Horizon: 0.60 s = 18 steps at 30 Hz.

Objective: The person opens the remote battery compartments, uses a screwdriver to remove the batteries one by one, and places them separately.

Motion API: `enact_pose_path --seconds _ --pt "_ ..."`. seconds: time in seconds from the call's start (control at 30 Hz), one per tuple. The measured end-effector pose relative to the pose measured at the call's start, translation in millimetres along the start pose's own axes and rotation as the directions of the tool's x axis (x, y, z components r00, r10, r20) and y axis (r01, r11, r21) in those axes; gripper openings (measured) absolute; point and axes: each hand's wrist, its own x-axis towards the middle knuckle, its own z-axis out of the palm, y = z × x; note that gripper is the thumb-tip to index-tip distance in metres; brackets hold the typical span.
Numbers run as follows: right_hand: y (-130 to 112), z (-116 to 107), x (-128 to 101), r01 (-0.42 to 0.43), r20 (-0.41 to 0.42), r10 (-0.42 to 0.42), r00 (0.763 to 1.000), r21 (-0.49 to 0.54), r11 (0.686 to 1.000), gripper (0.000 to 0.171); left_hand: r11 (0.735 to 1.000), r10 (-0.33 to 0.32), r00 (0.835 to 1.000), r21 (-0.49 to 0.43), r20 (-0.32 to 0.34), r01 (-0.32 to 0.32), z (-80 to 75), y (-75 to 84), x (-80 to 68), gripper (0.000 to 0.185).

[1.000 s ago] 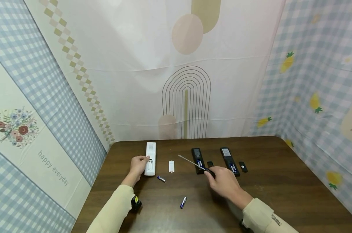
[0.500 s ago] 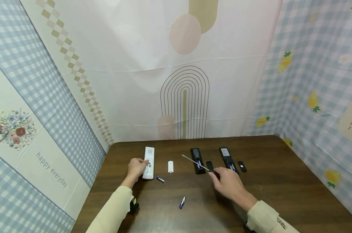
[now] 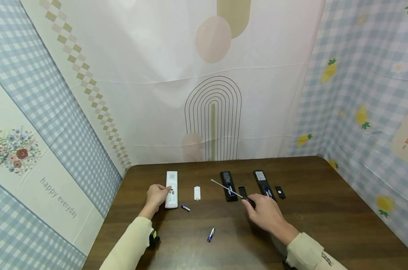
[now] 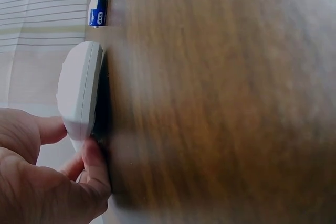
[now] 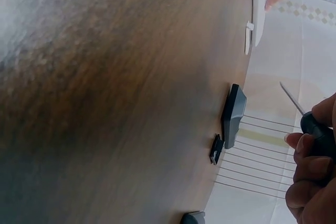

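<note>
My left hand (image 3: 157, 197) grips the left edge of a white remote control (image 3: 171, 177), which lies back side up with its battery compartment uncovered. In the left wrist view, the thumb is on one side of the remote (image 4: 79, 87) and the fingertips (image 4: 93, 153) on the other. My right hand (image 3: 266, 210) holds a screwdriver (image 3: 250, 202) by its black handle, the long metal shaft pointing left above the table. A white battery cover (image 3: 197, 193) lies right of the white remote. One loose battery (image 3: 185, 207) is near the remote's lower end, another (image 3: 211, 234) closer to me.
Two black remotes, one in the middle (image 3: 226, 177) and one further right (image 3: 260, 176), lie with batteries in their uncovered compartments. Beside them are their black covers, one left (image 3: 242, 190) and one right (image 3: 280, 192). Patterned cloth (image 3: 150, 112) hangs behind the wooden table (image 3: 308, 225).
The white remote has been drawn slightly toward me and left by my left hand. My right hand has shifted a little to the right with the screwdriver.
</note>
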Motion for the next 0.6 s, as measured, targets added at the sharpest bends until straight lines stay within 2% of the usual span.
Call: enact_pose_path --seconds 0.27,0.6 --pt "3.4 -0.2 -2.1 -0.001 -0.007 0.001 1.000 0.011 1.000 0.017 1.000 -0.021 1.000 0.011 0.016 0.021 -1.7 -1.4 -1.5 0.033" --pt "5.9 -0.7 -2.2 -0.002 -0.003 0.002 1.000 0.015 1.000 0.014 1.000 -0.014 1.000 0.008 0.010 0.014 -1.4 -1.4 -2.9 0.032"
